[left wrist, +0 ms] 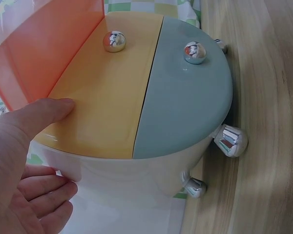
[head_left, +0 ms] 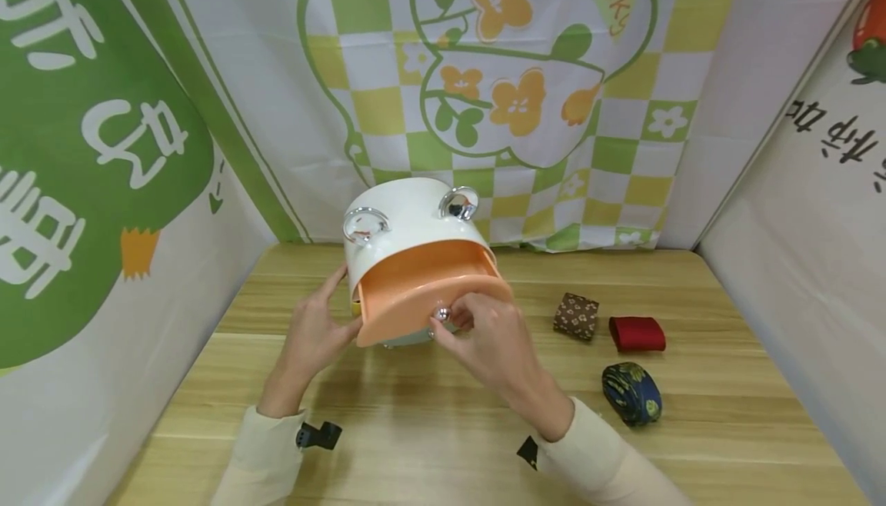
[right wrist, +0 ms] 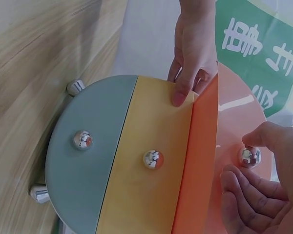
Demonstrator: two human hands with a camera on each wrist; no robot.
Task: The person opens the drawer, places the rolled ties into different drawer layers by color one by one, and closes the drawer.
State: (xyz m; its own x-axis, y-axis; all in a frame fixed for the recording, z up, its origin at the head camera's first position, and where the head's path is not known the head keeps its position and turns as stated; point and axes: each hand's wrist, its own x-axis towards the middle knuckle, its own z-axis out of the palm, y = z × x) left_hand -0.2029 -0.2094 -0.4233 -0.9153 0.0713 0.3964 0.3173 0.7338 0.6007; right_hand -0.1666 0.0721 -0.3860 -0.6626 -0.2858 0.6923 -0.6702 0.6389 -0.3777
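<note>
A rounded white drawer box [head_left: 401, 218] stands on the table, with two shiny ring-shaped eyes on top. Its top orange drawer [head_left: 415, 310] is pulled out, and what shows of the inside is bare. My right hand [head_left: 494, 341] pinches the drawer's round silver knob [right wrist: 250, 156] between thumb and fingers. At the box's left side, my left hand [head_left: 314, 337] holds the edge, thumb on the yellow drawer front [left wrist: 107, 92] and fingers against the white side wall. Below the yellow front, the blue-grey drawer front [left wrist: 185, 97] is flush with the body.
To the right on the wooden table [head_left: 720, 414] lie a brown patterned fabric roll [head_left: 576, 316], a red fabric roll [head_left: 637, 334] and a navy floral fabric roll [head_left: 631, 393]. Printed cloth [head_left: 526, 106] hangs behind the table, with further cloth panels on both sides.
</note>
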